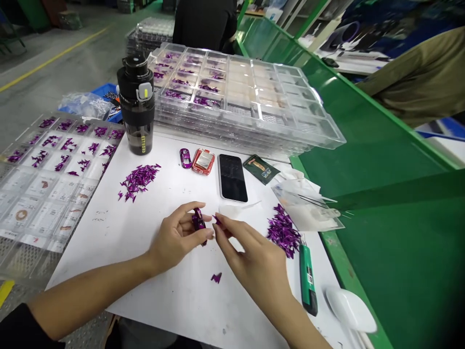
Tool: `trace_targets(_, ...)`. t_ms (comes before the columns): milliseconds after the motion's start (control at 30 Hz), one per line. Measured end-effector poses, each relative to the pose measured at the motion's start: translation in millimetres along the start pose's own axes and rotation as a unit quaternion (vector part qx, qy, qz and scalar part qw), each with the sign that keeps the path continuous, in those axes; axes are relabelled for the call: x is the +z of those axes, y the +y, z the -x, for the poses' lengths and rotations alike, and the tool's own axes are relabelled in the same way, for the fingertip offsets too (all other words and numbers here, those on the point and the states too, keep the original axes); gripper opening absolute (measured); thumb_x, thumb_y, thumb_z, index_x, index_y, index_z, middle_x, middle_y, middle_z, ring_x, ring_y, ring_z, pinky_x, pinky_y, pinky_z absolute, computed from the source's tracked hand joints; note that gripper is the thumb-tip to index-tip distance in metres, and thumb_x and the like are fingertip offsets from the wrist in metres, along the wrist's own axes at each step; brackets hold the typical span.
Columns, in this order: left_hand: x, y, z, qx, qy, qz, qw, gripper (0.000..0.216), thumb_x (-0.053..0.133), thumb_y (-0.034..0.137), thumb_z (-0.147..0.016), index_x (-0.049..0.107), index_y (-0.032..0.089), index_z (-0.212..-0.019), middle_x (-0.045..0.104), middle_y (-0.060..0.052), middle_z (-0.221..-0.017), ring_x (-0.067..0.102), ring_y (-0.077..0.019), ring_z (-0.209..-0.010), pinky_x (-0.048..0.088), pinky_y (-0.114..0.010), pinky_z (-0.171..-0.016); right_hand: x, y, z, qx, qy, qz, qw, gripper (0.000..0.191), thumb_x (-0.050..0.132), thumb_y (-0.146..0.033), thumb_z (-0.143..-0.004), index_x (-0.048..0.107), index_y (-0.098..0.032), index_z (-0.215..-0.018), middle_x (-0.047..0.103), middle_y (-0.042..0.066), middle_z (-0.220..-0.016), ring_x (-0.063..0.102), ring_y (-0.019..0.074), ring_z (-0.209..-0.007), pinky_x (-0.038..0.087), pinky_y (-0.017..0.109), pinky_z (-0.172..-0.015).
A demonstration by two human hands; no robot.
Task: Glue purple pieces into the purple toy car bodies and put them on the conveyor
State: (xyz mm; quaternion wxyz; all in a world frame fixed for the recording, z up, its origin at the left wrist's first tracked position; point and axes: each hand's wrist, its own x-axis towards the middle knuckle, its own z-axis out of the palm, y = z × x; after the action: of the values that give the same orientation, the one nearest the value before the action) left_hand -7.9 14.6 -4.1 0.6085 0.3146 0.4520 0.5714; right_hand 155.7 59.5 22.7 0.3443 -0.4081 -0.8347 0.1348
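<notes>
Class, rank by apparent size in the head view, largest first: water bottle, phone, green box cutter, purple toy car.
Water bottle; then phone and green box cutter, too alike to rank; purple toy car smallest.

The left hand (176,237) and right hand (250,257) are both bare and slim, with short, rounded fingernails (209,231), and they show above the white work sheet (90,257). Beyond the sheet's near left corner, the left forearm (90,286) disappears into a black sleeve (22,329), matte and plain, with no marking visible. The right forearm (290,305) crosses the sheet's near edge uncovered. Just below that edge, grey cloth (152,334) shows, too dim to identify.
</notes>
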Motion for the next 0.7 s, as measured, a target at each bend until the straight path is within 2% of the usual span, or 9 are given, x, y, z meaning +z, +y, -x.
trace_targets(67, 0, -3, 2, 0.044, 0.045, -0.063, 0.996, 0.048, 0.078, 0.028, -0.083, 0.062, 0.027, -0.128, 0.072, -0.007, -0.121, 0.073, -0.0199, -0.100, 0.060, -0.034, -0.090, 3, -6, -5, 0.098, 0.011, -0.097, 0.990, 0.017, 0.069, -0.032, -0.090, 0.074, -0.023, -0.104, 0.078, 0.003, -0.096, 0.075, 0.0165, -0.076, 0.063, 0.025, -0.068)
trace_targets(133, 0, -6, 2, 0.056, 0.072, -0.090, 0.992, 0.047, 0.078, 0.031, -0.084, 0.063, 0.027, -0.128, 0.072, -0.006, -0.122, 0.072, -0.0210, -0.107, 0.060, -0.035, -0.096, 8, -11, -5, 0.195, 0.008, -0.206, 0.959, 0.020, 0.071, -0.039, -0.088, 0.075, -0.024, -0.101, 0.078, 0.004, -0.098, 0.076, 0.0190, -0.081, 0.065, 0.029, -0.073)
trace_targets(233, -1, -10, 0, 0.052, 0.079, -0.108, 0.990, 0.045, 0.077, 0.031, -0.084, 0.064, 0.027, -0.127, 0.074, -0.005, -0.119, 0.072, -0.0217, -0.110, 0.060, -0.035, -0.098, 19, -15, 2, 0.269, -0.005, -0.301, 0.915, 0.026, 0.073, -0.044, -0.085, 0.077, -0.025, -0.102, 0.078, 0.005, -0.100, 0.076, 0.0222, -0.088, 0.066, 0.035, -0.079)
trace_targets(300, -1, -13, 0, 0.063, 0.075, -0.141, 0.985, 0.043, 0.076, 0.029, -0.085, 0.065, 0.028, -0.126, 0.075, -0.004, -0.117, 0.073, -0.0211, -0.108, 0.060, -0.034, -0.098, 24, -15, 8, 0.277, -0.009, -0.307, 0.911, 0.027, 0.073, -0.044, -0.084, 0.078, -0.025, -0.103, 0.078, 0.005, -0.100, 0.076, 0.0231, -0.089, 0.066, 0.038, -0.082)
trace_targets(400, 0, -16, 1, 0.084, 0.066, -0.179, 0.978, 0.039, 0.073, 0.025, -0.086, 0.066, 0.028, -0.125, 0.077, -0.002, -0.109, 0.075, -0.0199, -0.099, 0.062, -0.034, -0.094, 26, -16, 12, 0.262, -0.007, -0.283, 0.923, 0.025, 0.072, -0.042, -0.086, 0.078, -0.026, -0.104, 0.078, 0.004, -0.100, 0.076, 0.0236, -0.089, 0.065, 0.040, -0.085)
trace_targets(533, 1, -16, 3, 0.078, 0.061, -0.192, 0.976, 0.039, 0.071, 0.024, -0.087, 0.066, 0.029, -0.125, 0.077, 0.000, -0.102, 0.075, -0.0189, -0.093, 0.063, -0.036, -0.092, 24, -18, 13, 0.236, 0.012, -0.260, 0.936, 0.022, 0.070, -0.038, -0.087, 0.078, -0.028, -0.106, 0.078, 0.003, -0.102, 0.076, 0.0237, -0.090, 0.065, 0.040, -0.087)
trace_targets(700, 2, -13, 3, 0.085, 0.057, -0.228, 0.968, 0.038, 0.069, 0.024, -0.089, 0.066, 0.030, -0.126, 0.076, 0.000, -0.107, 0.073, -0.0198, -0.096, 0.061, -0.036, -0.094, 24, -20, 14, 0.224, 0.030, -0.237, 0.945, 0.017, 0.071, -0.035, -0.088, 0.079, -0.028, -0.101, 0.078, 0.002, -0.102, 0.076, 0.0239, -0.090, 0.066, 0.038, -0.083)
